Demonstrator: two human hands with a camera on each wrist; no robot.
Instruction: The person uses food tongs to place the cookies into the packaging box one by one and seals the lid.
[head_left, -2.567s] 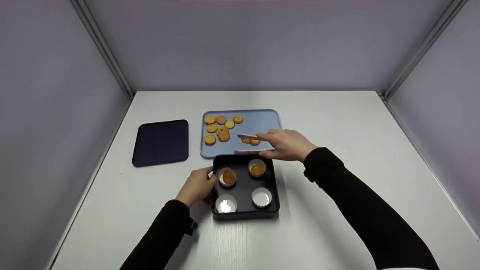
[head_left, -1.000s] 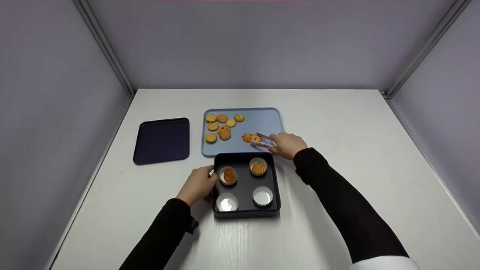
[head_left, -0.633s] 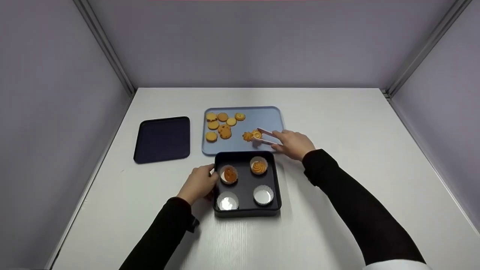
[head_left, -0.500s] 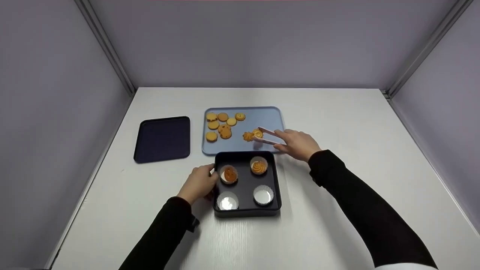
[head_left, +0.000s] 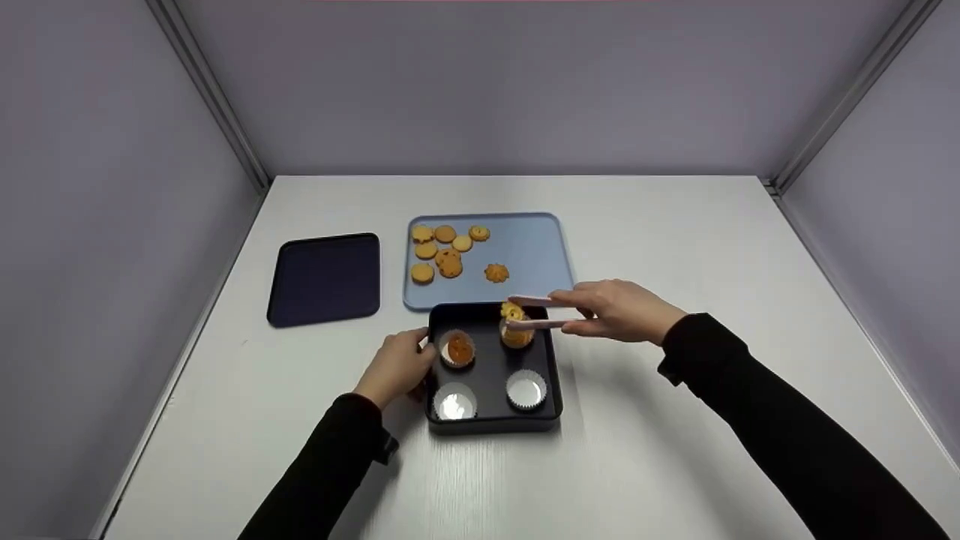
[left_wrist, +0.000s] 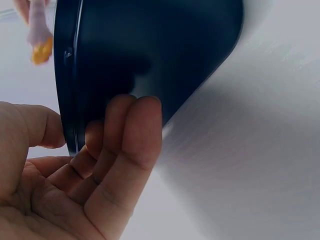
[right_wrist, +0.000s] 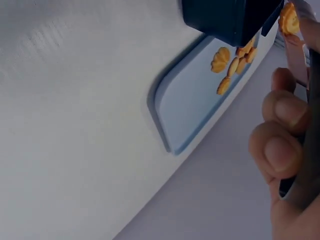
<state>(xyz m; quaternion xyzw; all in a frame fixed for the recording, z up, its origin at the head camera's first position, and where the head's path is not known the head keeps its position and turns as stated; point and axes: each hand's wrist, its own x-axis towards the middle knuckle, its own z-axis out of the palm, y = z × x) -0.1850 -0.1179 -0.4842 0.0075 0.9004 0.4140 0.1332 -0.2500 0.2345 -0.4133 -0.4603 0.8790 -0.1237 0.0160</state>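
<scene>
My left hand [head_left: 396, 367] grips the left wall of a black square pan [head_left: 489, 379], thumb at the rim and fingers outside in the left wrist view. Pale pink tongs [head_left: 536, 325] are held in my right hand [head_left: 619, 309], with a yellow cookie [head_left: 512, 310] between their tips. That cookie hangs over the pan's far right paper cup, which has a swirled cookie [head_left: 516, 339] in it. In the far left cup lies a reddish-brown cookie [head_left: 460, 348]. The near left paper cup [head_left: 454, 406] and near right paper cup [head_left: 526, 390] hold no cookies.
Behind the pan lies a light blue tray [head_left: 532, 244] with several cookies gathered at its left and one ridged cookie [head_left: 496, 273] nearer the middle. A dark flat tray [head_left: 326, 281] lies to the left. Grey panels surround the white table [head_left: 675, 247].
My right hand has moved with the tongs from the blue tray toward me to above the pan, lifting one of two adjoining cookies. The left hand keeps its hold.
</scene>
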